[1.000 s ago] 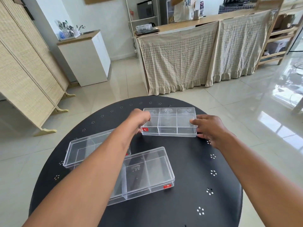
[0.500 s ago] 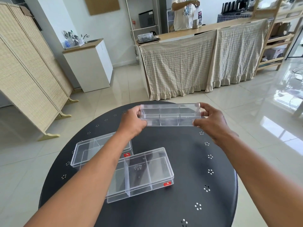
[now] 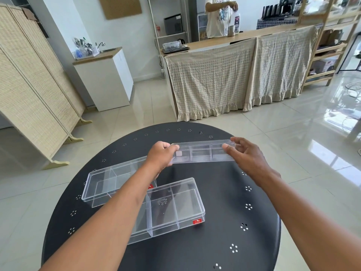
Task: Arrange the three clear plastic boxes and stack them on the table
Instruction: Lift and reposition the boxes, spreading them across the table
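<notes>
Three clear plastic divided boxes are on or over a round black table (image 3: 224, 222). I hold one box (image 3: 202, 152) in the air above the table's far half, tilted so its underside faces me; my left hand (image 3: 161, 156) grips its left end and my right hand (image 3: 247, 155) pinches its right end. A second box (image 3: 117, 179) lies flat at the left, partly hidden by my left forearm. The third box (image 3: 173, 206) lies flat nearer me with a red sticker on its front, and its left part overlaps the second box.
The table has small perforated flower patterns near its rim. Beyond it are tiled floor, a woven folding screen (image 3: 29, 85) at the left, a white cabinet (image 3: 105, 79) and a cloth-draped counter (image 3: 244, 75) with a person standing behind it.
The far box was lifted off the table with both hands and has been tipped, so it now shows edge-on with its underside towards me. The other two boxes have not moved.
</notes>
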